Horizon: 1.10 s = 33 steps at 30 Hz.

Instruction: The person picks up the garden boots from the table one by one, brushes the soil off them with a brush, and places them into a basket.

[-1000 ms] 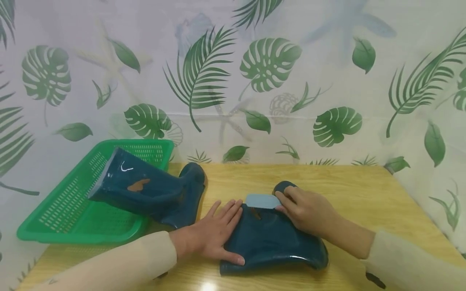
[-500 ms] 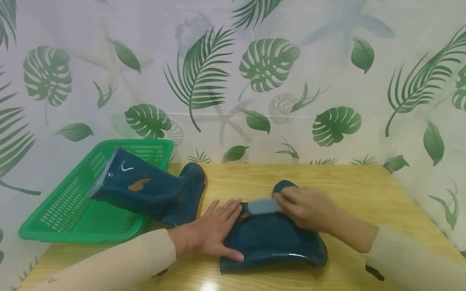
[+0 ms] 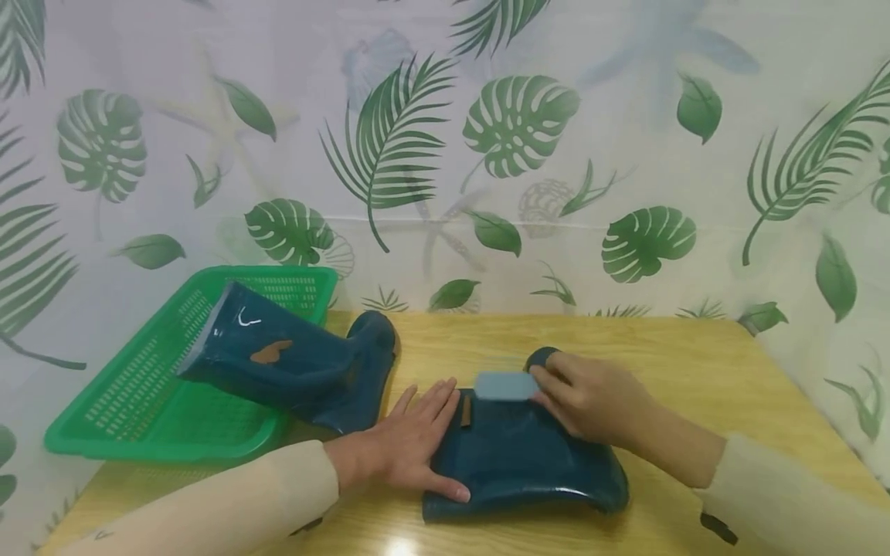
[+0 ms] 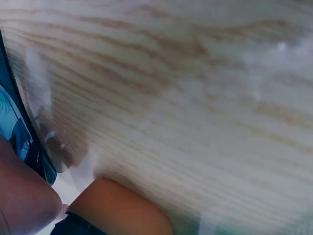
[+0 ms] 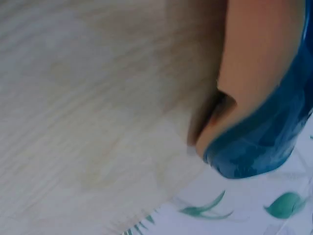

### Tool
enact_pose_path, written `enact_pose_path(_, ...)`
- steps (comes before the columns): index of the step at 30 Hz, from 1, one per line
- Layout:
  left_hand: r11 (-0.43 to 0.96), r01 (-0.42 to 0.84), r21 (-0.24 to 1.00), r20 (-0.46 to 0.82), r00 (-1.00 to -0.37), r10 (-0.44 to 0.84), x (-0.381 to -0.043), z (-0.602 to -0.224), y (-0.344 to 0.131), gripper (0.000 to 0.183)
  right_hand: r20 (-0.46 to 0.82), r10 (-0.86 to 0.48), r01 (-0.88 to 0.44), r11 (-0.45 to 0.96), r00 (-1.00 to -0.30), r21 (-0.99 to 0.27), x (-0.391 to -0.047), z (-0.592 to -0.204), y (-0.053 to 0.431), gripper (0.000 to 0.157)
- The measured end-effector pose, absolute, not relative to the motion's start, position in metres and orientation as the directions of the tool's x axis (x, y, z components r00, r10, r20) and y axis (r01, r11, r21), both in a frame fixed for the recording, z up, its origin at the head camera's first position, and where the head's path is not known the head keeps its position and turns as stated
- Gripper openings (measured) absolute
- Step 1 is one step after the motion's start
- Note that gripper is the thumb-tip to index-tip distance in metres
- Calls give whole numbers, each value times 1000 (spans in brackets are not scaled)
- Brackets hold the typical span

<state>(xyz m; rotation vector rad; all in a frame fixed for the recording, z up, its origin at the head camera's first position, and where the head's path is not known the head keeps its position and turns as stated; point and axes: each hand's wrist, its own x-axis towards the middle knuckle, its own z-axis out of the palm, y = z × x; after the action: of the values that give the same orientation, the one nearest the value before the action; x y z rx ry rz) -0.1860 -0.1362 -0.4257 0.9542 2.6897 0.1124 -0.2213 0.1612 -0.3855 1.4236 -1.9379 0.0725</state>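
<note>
A dark blue rubber boot (image 3: 528, 455) lies on its side in the head view, shaft to the left and toe to the right. My left hand (image 3: 406, 448) rests on the shaft end with fingers spread and thumb near the front edge. A flat, light blue brush-like block (image 3: 505, 385) with rounded corners is pinched in my right hand (image 3: 598, 398), over the shaft's far edge; its underside is hidden. Beside it on the shaft shows a brown mark (image 3: 466, 411). In the right wrist view, the hand (image 5: 259, 44) lies against the boot (image 5: 259, 152).
To the left, a green plastic basket (image 3: 167, 452) stands with a second blue boot (image 3: 292, 363) leaning over its rim, a brown patch (image 3: 271, 351) on its shaft. The wood-grain table (image 3: 660, 347) ends at a leaf-patterned cloth (image 3: 556, 262) behind.
The block in my right hand moves back and forth over the shaft's far edge, nearer me half a second ago and farther away now. My left hand stays on the boot.
</note>
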Motion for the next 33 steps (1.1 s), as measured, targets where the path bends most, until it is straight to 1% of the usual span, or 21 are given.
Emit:
enact_pose_path(3, 784, 598, 169, -249, -743, 621, -186, -424, -134, 124, 482, -874, -927, 228, -60, 298, -217, -388, 157, 33)
enact_pose_path(4, 784, 595, 175, -250, -743, 620, -186, -423, -133, 124, 450, -891, -940, 198, -55, 278, -216, -390, 153, 29)
enact_pose_path(5, 786, 588, 190, -252, -745, 618, -186, -423, -133, 124, 427, -902, -946, 192, -65, 261, -214, -392, 149, 27)
enact_pose_path(6, 787, 581, 208, -249, -746, 617, -186, -423, -133, 124, 410, -909, -943, 200, -78, 264, -214, -393, 146, 25)
enact_pose_path(8, 786, 566, 249, -242, -749, 616, -186, -422, -134, 123, 405, -906, -923, 257, -126, 286, -213, -394, 141, 26)
enact_pose_path(10, 787, 550, 278, -240, -754, 612, -186, -422, -135, 122, 417, -893, -894, 317, -169, 317, -213, -396, 140, 28)
enact_pose_path(12, 790, 540, 289, -238, -759, 606, -186, -422, -136, 122, 435, -879, -863, 365, -195, 350, -212, -397, 141, 29)
enact_pose_path(14, 793, 539, 284, -238, -761, 603, -186, -421, -136, 121, 453, -866, -844, 395, -211, 362, -212, -398, 143, 29)
enact_pose_path(18, 792, 545, 275, -231, -762, 605, -185, -420, -135, 122, 476, -852, -823, 421, -216, 381, -211, -399, 146, 34)
enact_pose_path(21, 797, 541, 266, -237, -765, 599, -185, -420, -135, 123, 525, -815, -779, 487, -243, 395, -215, -396, 147, 47)
enact_pose_path(24, 806, 531, 263, -253, -768, 589, -184, -420, -136, 125, 589, -750, -719, 585, -302, 376, -220, -391, 149, 61)
enact_pose_path(26, 810, 524, 264, -260, -770, 583, -184, -419, -136, 125, 615, -713, -694, 630, -338, 349, -223, -387, 152, 65)
enact_pose_path(33, 817, 518, 254, -264, -775, 574, -186, -414, -135, 125, 622, -680, -680, 667, -390, 304, -229, -376, 169, 67)
